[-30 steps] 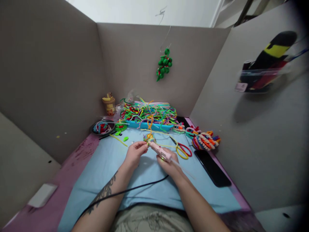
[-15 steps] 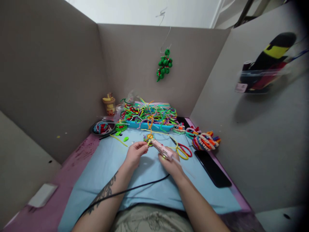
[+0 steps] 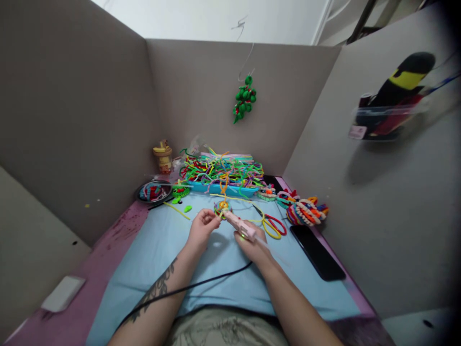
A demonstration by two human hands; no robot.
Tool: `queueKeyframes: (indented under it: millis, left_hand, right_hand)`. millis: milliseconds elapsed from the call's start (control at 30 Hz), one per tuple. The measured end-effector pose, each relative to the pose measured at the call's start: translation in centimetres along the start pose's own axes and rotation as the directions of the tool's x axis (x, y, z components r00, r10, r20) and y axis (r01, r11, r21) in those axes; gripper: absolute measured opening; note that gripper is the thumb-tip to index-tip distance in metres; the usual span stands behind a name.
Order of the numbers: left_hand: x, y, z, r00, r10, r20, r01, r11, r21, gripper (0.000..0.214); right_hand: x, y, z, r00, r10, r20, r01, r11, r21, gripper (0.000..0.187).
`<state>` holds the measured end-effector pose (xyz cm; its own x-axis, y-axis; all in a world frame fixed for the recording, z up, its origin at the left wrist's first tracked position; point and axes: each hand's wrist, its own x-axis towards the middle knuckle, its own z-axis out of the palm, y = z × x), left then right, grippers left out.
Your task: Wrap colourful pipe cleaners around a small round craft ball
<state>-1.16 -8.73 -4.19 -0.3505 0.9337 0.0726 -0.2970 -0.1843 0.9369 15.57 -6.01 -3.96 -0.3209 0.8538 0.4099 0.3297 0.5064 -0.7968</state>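
Observation:
My right hand (image 3: pixel 255 246) is closed round a pale pink glue gun (image 3: pixel 240 225), with a clear glue stick jutting from its back. The gun's nozzle reaches a small round multicoloured piece (image 3: pixel 223 205) of coiled pipe cleaner, orange at the top. My left hand (image 3: pixel 202 230) pinches a short yellow-green pipe cleaner end beside that piece. An orange pipe cleaner (image 3: pixel 224 188) rises behind the round piece. The exact contact at the nozzle is too small to make out.
A blue tray (image 3: pixel 230 189) heaped with pipe cleaners stands at the back. Scissors (image 3: pixel 273 226), a phone (image 3: pixel 317 252) and woven pieces (image 3: pixel 308 210) lie to the right. A dark bowl (image 3: pixel 139 196) sits left. A black cord (image 3: pixel 201 280) crosses my left forearm.
The glue gun and my right hand have shifted slightly left, bringing the nozzle a little lower against the round piece. My left hand keeps its pinch, almost unmoved.

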Motion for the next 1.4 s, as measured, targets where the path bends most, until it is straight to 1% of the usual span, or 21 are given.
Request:
queueKeyframes:
  millis: [133, 200, 300, 367, 433, 500, 600, 667, 800, 1100, 1233, 1400]
  left_hand:
    - [-0.1, -0.2, 0.0, 0.990, 0.141, -0.023, -0.136, 0.979, 0.150, 0.025]
    - [-0.4, -0.2, 0.0, 0.973, 0.230, -0.029, -0.215, 0.942, 0.257, 0.019]
    - [-0.9, 0.0, 0.0, 0.937, 0.350, -0.015, -0.315, 0.860, 0.402, 0.012]
    - [-1.2, 0.1, -0.1, 0.915, 0.404, 0.002, -0.358, 0.809, 0.465, 0.009]
    - [-1.4, 0.3, 0.0, 0.900, 0.436, 0.014, -0.381, 0.772, 0.509, 0.008]
    - [-1.6, 0.4, 0.0, 0.892, 0.452, 0.010, -0.388, 0.754, 0.529, 0.008]
    - [-1.7, 0.6, 0.2, 0.892, 0.452, -0.005, -0.385, 0.764, 0.518, 0.010]
    - [-1.8, 0.7, 0.2, 0.892, 0.452, -0.011, -0.385, 0.772, 0.506, 0.011]
    - [-1.8, 0.8, 0.3, 0.890, 0.455, -0.009, -0.387, 0.767, 0.511, 0.011]
    - [-1.8, 0.7, 0.4, 0.892, 0.451, 0.010, -0.393, 0.766, 0.509, 0.012]
    - [-1.8, 0.8, 0.5, 0.901, 0.434, -0.009, -0.377, 0.791, 0.482, 0.015]
    - [-1.9, 1.0, 0.7, 0.906, 0.422, -0.029, -0.366, 0.816, 0.448, 0.016]
  right_hand:
    - [0.1, 0.4, -0.2, 0.997, 0.064, -0.050, -0.064, 0.998, 0.003, 0.018]
    - [0.0, 0.7, -0.1, 0.998, 0.035, -0.043, -0.035, 0.999, 0.011, 0.020]
    - [-0.2, 0.9, 0.1, 0.999, -0.049, -0.023, 0.049, 0.999, -0.014, 0.020]
    - [-0.2, 0.8, 0.3, 0.997, -0.078, -0.025, 0.077, 0.996, -0.050, 0.017]
    - [-0.2, 0.7, 0.3, 0.997, -0.072, -0.026, 0.071, 0.995, -0.068, 0.015]
    - [-0.1, 0.7, 0.2, 0.998, -0.052, -0.022, 0.051, 0.997, -0.065, 0.016]
    - [-0.1, 0.7, 0.1, 0.999, -0.028, -0.021, 0.027, 0.998, -0.056, 0.019]
    - [-0.1, 0.8, 0.1, 0.999, -0.027, -0.023, 0.025, 0.997, -0.067, 0.017]
    - [-0.2, 0.9, 0.2, 0.998, -0.064, -0.021, 0.062, 0.995, -0.074, 0.012]
    - [-0.4, 1.3, 0.5, 0.993, -0.117, -0.003, 0.117, 0.993, -0.035, 0.017]
    - [-0.3, 0.9, 0.3, 0.997, -0.070, -0.021, 0.069, 0.997, -0.035, 0.015]
    - [-0.1, -0.2, -0.2, 1.000, -0.017, -0.024, 0.016, 0.998, -0.054, 0.012]
